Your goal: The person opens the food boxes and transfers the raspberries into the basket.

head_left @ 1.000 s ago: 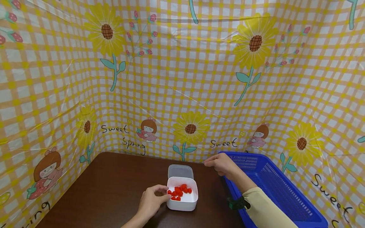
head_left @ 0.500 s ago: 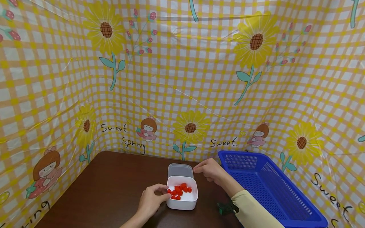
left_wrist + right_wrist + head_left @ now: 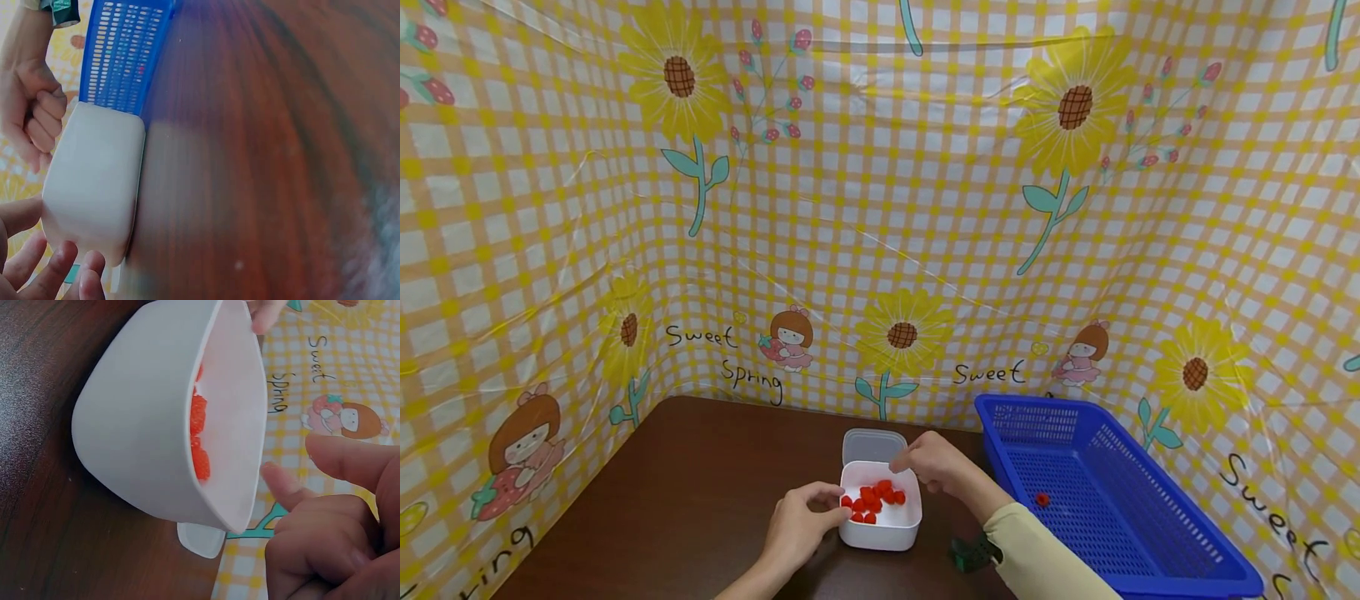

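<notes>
A white plastic box [image 3: 880, 537] stands on the brown table, with several small red raspberries [image 3: 868, 497] lying inside. My left hand [image 3: 801, 521] holds the box by its left wall, thumb and fingers at the rim. In the left wrist view its fingertips [image 3: 62, 259] touch the box's side. Over the box's back right corner hovers my right hand [image 3: 936, 467]. In the right wrist view its thumb and index finger [image 3: 340, 459] are extended and apart, with nothing between them, while the other fingers curl in. A single raspberry [image 3: 1042, 500] lies in the blue basket [image 3: 1120, 500].
Behind the box lies a translucent lid [image 3: 874, 447]. The slotted blue basket fills the table's right side. A checked, flower-printed cloth [image 3: 880, 250] hangs around the table's back and sides. A dark green band sits on the right wrist.
My right hand has moved left and down from beside the basket to over the box. The raspberry in the basket has come into view as the arm passed. My left hand stays put.
</notes>
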Available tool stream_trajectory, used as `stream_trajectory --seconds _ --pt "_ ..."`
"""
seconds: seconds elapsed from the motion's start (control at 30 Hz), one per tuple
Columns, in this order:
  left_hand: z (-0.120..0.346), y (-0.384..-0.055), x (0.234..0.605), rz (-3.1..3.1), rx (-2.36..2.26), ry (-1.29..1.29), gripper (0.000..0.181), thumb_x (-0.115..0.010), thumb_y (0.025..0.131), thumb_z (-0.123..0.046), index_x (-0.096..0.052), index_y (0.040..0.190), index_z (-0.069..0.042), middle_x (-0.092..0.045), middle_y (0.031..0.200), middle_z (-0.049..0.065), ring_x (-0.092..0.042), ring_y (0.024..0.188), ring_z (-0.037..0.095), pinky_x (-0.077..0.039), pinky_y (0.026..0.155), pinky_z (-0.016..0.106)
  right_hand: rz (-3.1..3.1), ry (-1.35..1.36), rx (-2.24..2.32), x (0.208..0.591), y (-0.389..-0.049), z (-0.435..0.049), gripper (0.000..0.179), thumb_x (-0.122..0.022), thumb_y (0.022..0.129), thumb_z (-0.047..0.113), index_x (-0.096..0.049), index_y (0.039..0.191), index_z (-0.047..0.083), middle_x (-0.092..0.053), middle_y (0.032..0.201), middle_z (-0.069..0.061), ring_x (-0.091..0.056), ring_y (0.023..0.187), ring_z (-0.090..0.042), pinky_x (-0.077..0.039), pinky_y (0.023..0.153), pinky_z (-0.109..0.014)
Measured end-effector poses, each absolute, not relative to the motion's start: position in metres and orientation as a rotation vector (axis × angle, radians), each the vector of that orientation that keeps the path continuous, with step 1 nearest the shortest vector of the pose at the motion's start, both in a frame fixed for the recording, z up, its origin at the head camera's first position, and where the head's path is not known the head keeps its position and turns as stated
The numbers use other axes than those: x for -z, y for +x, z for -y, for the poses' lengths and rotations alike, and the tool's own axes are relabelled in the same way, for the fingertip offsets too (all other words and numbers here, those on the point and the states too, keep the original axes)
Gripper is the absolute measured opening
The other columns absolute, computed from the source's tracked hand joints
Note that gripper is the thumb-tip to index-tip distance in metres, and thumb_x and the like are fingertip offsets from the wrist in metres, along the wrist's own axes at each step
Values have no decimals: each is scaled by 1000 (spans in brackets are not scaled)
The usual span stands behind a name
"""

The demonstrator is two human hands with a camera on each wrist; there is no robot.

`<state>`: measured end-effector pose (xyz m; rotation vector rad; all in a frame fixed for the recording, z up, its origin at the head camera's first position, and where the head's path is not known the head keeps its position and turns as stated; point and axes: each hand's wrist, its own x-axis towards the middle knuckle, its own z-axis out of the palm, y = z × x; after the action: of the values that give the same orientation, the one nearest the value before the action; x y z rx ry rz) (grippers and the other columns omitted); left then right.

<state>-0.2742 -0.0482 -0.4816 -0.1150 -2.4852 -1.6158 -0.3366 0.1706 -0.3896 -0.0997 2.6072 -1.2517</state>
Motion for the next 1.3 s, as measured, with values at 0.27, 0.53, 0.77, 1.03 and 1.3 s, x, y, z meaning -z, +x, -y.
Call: stream_trajectory --seconds 0.27,0.53,0.77,1.03,1.3 --pt "48 -275 482 2480 1594 -121 25 -84 79 -27 -77 100 -16 -69 82 -7 -55 71 12 -41 60 28 -2724 -143 942 398 -340 -161 23 -74 88 23 -76 88 0 -40 52 2 -26 40 -11 -26 40 -21" --pt "48 -276 482 2469 1589 -134 25 -84 78 -25 -77 100 -15 -68 81 -7 -55 72 11 -41 61 27 -2881 -276 646 404 -340 -148 18 -73 85 17 -64 83 1 -59 70 -7 -51 59 -17 -43 54 -25" --pt "48 -275 484 2475 1582 -133 25 -84 79 -27 -77 100 -16 -68 81 -8 -55 70 10 -41 60 27 -2955 -215 271 409 -339 -133 24 -69 83 16 -59 63 8 -49 62 -4 -44 56 -18 -38 53 -29" --pt "48 -274 485 2471 1599 -153 25 -84 79 -26 -77 101 -15 -68 81 -7 -55 70 10 -42 59 26 -2961 -198 108 412 -337 -120 16 -68 84 18 -63 71 9 -54 69 -4 -50 63 -21 -44 60 -35" --pt "48 -276 485 2463 1611 -167 25 -84 79 -25 -77 101 -13 -68 80 -7 -56 70 10 -42 59 26 -2909 -327 482 410 -336 -124 13 -70 87 12 -62 81 1 -54 69 -6 -48 59 -19 -45 56 -31"
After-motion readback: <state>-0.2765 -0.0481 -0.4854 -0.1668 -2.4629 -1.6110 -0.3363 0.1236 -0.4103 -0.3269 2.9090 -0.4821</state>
